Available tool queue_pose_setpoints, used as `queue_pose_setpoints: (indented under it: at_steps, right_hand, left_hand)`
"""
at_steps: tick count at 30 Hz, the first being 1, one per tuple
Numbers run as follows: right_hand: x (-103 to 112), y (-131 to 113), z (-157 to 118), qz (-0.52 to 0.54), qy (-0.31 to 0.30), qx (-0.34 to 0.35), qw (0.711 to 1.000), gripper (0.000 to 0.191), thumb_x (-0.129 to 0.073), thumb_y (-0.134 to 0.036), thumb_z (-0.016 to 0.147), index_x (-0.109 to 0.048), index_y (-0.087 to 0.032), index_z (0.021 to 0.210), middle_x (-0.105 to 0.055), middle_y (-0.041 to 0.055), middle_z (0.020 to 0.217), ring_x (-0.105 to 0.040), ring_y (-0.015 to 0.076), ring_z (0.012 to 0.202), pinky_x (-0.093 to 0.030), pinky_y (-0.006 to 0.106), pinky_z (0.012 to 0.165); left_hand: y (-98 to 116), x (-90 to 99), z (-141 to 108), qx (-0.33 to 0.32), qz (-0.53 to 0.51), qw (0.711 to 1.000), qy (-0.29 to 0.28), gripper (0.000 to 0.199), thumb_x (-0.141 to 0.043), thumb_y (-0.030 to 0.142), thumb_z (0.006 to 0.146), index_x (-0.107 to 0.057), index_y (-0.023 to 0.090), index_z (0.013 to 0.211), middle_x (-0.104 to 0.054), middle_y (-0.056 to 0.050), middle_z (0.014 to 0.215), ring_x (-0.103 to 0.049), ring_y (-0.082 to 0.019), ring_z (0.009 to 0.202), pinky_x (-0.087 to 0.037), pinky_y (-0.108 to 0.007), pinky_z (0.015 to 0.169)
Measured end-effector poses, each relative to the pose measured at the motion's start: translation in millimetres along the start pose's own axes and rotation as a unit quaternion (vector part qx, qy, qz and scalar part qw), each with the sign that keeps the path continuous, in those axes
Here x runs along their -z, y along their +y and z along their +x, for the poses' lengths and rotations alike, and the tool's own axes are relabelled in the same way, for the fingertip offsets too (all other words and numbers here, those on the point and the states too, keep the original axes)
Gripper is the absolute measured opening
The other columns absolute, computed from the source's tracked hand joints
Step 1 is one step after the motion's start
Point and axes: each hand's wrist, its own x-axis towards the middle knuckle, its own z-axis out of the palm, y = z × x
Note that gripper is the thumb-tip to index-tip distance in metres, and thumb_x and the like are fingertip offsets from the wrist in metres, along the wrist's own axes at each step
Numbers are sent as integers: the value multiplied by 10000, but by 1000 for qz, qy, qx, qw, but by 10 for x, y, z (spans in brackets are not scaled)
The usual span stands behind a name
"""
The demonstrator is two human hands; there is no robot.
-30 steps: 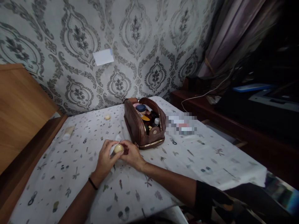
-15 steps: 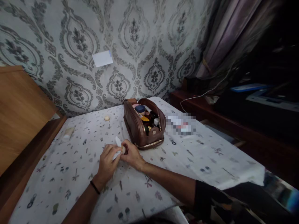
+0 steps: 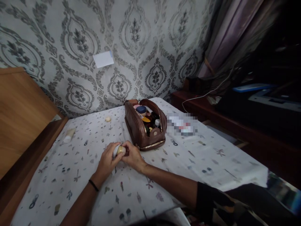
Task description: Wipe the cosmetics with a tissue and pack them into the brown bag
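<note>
Between my hands, low over the table in front of the bag, is a small rounded jar-like container (image 3: 121, 150), pale yellow. Something white and soft, like a wipe or tissue (image 3: 115, 152), wraps its left side. My left hand (image 3: 108, 159), with a black band at the wrist, closes around both from the left. From the right, the fingertips of my right hand (image 3: 134, 158) pinch the container's right end, partly hidden by the fingers. Just beyond stands an open brown leather toiletry bag (image 3: 134, 127), full of bottles and cosmetics, including a dark blue lid (image 3: 141, 109).
A small cream round cap (image 3: 108, 119) lies left of the bag, and a beige tube (image 3: 69, 135) further left. A blurred-out item (image 3: 182, 124) is right of the bag. Wooden furniture (image 3: 25, 116) borders the left; a dark red shelf (image 3: 195, 110) with a white cable borders the right.
The white wipe no longer sticks up between my hands; it now sits against the container's left side. The container has turned and shows more of its yellow surface. Both hands keep nearly the same place.
</note>
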Motion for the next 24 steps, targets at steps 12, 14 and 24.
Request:
queue_pose_setpoints:
  at_steps: [12,14,24]
  right_hand:
    - [21,-13,32,66,-7,2,998,338,-752,-310,689,-592,-194,963,-641,2,830,-587,137,737,-462,259,676]
    - [26,3,29,46,-5,12,999,324,-759,-316,690,-614,-192,953,-643,3,820,-573,138,730,-452,257,665]
    - [3,-16,43,185,-36,-84,978,359,-849,-379,593,-643,-160,788,-620,-28,649,-539,113,583,-421,249,570]
  left_hand:
    - [28,26,20,59,-2,996,63,304,-567,404,893,-627,182,1092,-684,-82,1044,-650,-230,987,-517,-355,865]
    - [28,35,14,39,-8,998,58,290,-552,376,913,-623,190,1124,-677,-80,1060,-646,-222,999,-517,-349,869]
    - [34,52,36,-144,-21,987,62,236,-509,116,924,-664,219,1069,-707,-59,1079,-620,-194,1097,-491,-375,975]
